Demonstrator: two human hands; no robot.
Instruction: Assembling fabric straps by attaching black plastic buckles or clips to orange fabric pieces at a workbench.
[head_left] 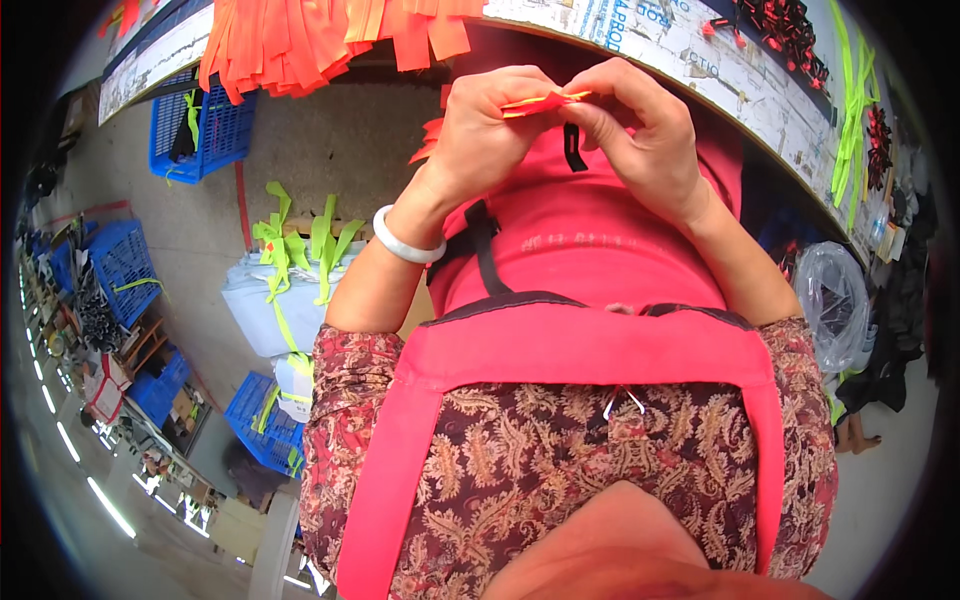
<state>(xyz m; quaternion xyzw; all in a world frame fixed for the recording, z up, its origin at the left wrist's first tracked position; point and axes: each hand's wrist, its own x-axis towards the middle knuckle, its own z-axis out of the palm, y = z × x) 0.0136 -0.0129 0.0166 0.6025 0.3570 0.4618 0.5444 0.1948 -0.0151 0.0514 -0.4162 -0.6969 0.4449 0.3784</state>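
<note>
The table's (pixel 770 110) near edge bends across the top and down the right, and both hands work just on the wearer's side of it. Orange strips (pixel 285 45) overhang its left part; below that, grey floor (pixel 330 140) opens out beside a blue crate (pixel 222 130). Just short of the table edge, an orange-and-yellow strip (pixel 535 104) spans the hands: the left hand (pixel 490 125), curled, pinches one end, the right hand (pixel 640 135) the other between thumb and fingers, a black band (pixel 573 148) dangling beneath.
</note>
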